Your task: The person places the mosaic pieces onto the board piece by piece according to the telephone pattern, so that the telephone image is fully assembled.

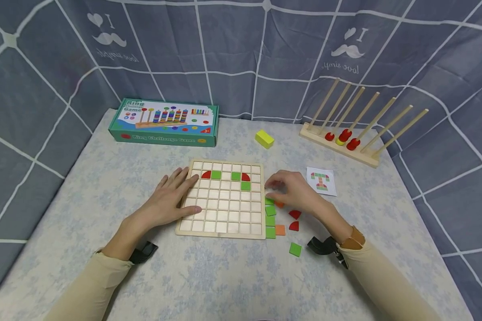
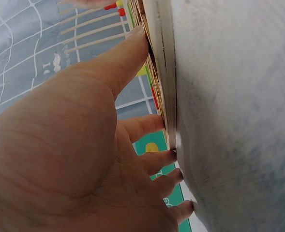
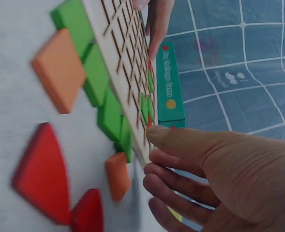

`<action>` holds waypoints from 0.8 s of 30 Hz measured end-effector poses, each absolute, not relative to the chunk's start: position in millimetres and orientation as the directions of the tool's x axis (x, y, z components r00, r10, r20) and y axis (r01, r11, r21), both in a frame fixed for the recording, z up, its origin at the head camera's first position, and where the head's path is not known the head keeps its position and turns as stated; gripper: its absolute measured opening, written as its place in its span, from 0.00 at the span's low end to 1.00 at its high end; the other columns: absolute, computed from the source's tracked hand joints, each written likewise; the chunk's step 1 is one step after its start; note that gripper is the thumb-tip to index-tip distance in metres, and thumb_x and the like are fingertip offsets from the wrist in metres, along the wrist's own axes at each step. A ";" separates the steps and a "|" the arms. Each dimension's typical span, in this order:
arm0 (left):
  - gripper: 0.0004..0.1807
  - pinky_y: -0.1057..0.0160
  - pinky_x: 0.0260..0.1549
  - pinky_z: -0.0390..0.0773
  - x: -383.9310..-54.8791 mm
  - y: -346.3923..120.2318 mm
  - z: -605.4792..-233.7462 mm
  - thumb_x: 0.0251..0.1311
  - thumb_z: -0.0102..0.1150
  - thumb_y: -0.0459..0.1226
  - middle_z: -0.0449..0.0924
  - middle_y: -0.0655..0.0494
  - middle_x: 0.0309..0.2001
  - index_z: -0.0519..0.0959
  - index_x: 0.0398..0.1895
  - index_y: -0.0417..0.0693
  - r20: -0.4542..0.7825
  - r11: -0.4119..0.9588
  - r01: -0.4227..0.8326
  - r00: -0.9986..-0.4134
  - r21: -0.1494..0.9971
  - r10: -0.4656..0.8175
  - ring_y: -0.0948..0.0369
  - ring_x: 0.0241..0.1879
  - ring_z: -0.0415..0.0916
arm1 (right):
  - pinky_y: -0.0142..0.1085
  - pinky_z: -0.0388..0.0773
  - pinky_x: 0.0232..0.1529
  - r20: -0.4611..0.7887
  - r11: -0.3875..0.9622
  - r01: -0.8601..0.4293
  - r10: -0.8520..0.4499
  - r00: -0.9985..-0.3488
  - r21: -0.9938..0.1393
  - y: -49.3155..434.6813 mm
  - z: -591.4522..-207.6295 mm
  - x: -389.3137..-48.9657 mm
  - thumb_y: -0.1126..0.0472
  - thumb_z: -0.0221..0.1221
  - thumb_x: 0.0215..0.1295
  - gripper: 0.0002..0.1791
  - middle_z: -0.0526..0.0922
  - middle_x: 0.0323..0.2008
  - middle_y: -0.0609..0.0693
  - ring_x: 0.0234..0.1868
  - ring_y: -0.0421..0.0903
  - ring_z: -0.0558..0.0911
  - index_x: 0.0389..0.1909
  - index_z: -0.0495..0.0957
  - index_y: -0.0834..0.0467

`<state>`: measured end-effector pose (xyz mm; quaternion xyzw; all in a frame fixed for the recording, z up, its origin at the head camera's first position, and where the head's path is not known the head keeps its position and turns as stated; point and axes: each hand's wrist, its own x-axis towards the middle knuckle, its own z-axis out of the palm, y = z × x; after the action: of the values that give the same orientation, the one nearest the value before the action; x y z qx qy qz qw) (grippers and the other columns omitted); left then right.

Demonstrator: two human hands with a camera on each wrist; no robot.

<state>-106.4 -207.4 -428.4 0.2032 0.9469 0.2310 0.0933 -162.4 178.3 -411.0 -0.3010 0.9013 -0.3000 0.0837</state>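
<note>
A wooden grid board lies on the table. It bears red quarter-round tiles and green square tiles in its upper rows. My left hand rests along the board's left side with fingers spread, its thumb and index finger over the frame. Just off the right edge hovers my right hand, fingers bent and thumb apart from the index finger, with nothing visible between them. Beneath and beside it are loose green squares, orange squares and red quarter-rounds.
A pattern card lies right of the right hand. Behind stand a peg rack with several rods and red and yellow rings, a yellow block and a green game box. One green square lies nearer the front.
</note>
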 end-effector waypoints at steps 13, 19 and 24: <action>0.50 0.28 0.78 0.38 -105.4 -209.4 -429.9 0.69 0.66 0.56 0.42 0.33 0.85 0.56 0.85 0.43 -0.072 0.812 0.343 -0.903 0.472 0.423 0.36 0.84 0.37 | 0.38 0.76 0.42 -0.014 0.663 -0.503 -0.612 -0.791 -0.554 182.8 -417.0 -162.0 0.57 0.78 0.59 0.13 0.85 0.39 0.45 0.38 0.46 0.79 0.43 0.89 0.53; 0.50 0.29 0.78 0.38 -106.6 -208.3 -431.1 0.69 0.66 0.56 0.42 0.34 0.85 0.56 0.85 0.43 -0.070 0.813 0.342 -0.904 0.471 0.421 0.36 0.84 0.37 | 0.40 0.77 0.44 -0.006 0.662 -0.531 -0.629 -0.778 -0.530 186.7 -417.5 -163.8 0.59 0.77 0.60 0.14 0.86 0.41 0.44 0.40 0.46 0.80 0.46 0.88 0.53; 0.50 0.28 0.78 0.38 -105.6 -207.4 -431.5 0.69 0.66 0.56 0.43 0.33 0.85 0.57 0.84 0.43 -0.072 0.810 0.343 -0.903 0.475 0.424 0.36 0.84 0.38 | 0.43 0.79 0.46 0.042 0.674 -0.525 -0.594 -0.803 -0.519 189.1 -415.2 -172.1 0.62 0.75 0.61 0.12 0.86 0.40 0.46 0.41 0.47 0.82 0.45 0.88 0.55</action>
<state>-105.6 -207.4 -431.5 0.2025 0.9474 0.2320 0.0876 -172.1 189.1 -415.2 -0.3066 0.9127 -0.2622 0.0652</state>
